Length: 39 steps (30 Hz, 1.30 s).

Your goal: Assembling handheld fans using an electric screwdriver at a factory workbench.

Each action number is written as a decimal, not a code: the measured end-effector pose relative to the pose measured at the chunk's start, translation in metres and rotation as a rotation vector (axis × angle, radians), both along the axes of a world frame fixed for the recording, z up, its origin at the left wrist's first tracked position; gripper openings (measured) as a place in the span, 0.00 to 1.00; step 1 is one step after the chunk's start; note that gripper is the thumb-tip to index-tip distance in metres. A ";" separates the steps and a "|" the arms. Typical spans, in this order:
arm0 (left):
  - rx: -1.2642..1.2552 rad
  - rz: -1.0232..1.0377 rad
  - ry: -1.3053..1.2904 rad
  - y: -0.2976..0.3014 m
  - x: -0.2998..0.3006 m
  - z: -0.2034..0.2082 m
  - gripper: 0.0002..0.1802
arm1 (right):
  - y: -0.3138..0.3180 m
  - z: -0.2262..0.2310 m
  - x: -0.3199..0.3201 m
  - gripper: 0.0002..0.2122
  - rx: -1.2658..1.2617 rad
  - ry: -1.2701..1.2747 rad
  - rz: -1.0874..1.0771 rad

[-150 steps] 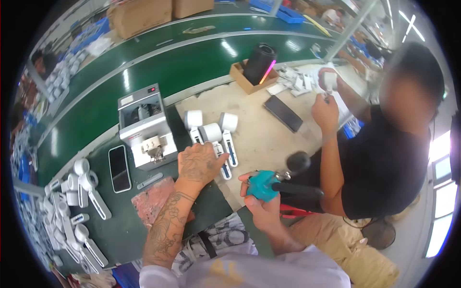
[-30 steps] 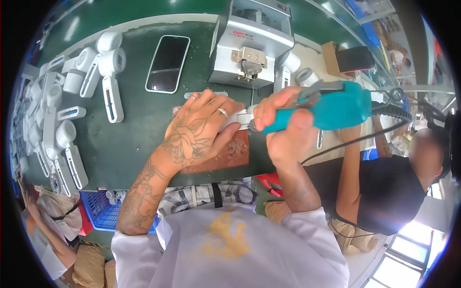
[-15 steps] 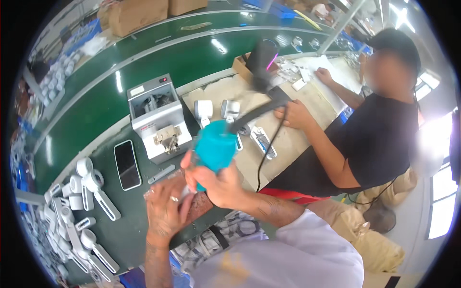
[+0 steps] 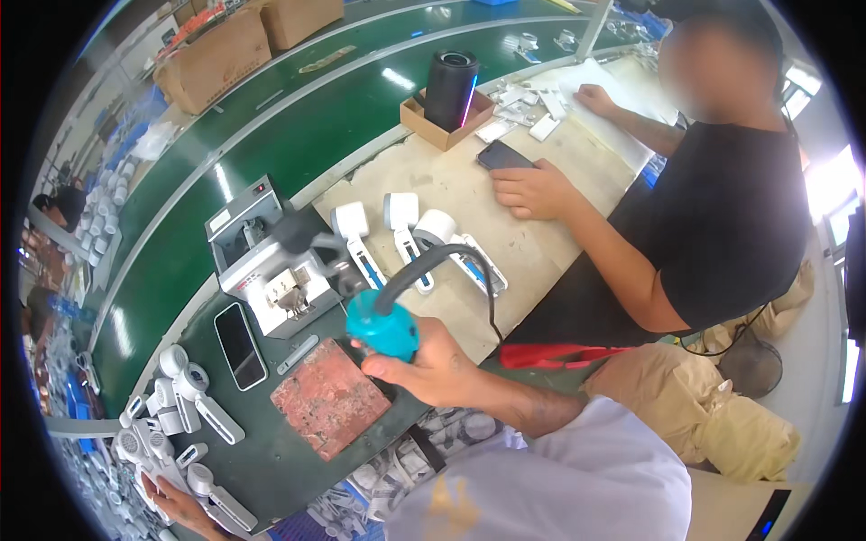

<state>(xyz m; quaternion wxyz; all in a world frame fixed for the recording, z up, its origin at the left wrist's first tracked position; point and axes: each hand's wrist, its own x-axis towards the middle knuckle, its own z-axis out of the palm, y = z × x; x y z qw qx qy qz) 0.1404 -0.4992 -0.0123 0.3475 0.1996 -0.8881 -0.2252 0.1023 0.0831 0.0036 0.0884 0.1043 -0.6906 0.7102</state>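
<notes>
My right hand [image 4: 437,365] is closed around a rounded teal tool [image 4: 383,326] with a thick black cord [image 4: 424,270] curving out of its top. This tool is held up above the bench, and its working end does not show. At the lower left, my left hand [image 4: 180,507] has its fingers apart and reaches into a pile of white, round-headed handheld parts [image 4: 162,451] with slotted handles. Its fingertips touch or nearly touch one part. Between my hands a worn reddish square block [image 4: 332,398] lies on the dark green bench top.
A grey machine with an open tray [image 4: 271,261] stands behind the block, with a blurred dark object before it. Nearby lie a phone [image 4: 241,346] and a grey strip [image 4: 298,355]. More white parts [image 4: 401,239] lie farther right, before a co-worker's hand [image 4: 537,191] and a black speaker [image 4: 449,90].
My left hand has left the block and moved to the pile at lower left. My right hand still holds the teal tool. The co-worker's hand now rests by a dark phone.
</notes>
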 end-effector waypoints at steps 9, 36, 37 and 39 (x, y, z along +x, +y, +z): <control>-0.107 -0.355 0.077 0.243 -0.053 0.071 0.19 | 0.008 0.008 0.010 0.17 -0.067 -0.157 0.086; 0.018 -0.908 -0.127 0.456 -0.120 0.045 0.17 | 0.037 0.015 0.036 0.29 -0.091 -0.104 -0.130; 0.104 -0.945 -0.175 0.445 -0.112 0.051 0.13 | 0.036 0.013 0.034 0.29 -0.093 -0.126 -0.102; 0.100 -0.909 -0.152 0.422 -0.094 0.044 0.11 | 0.032 0.009 0.032 0.32 -0.052 -0.099 -0.166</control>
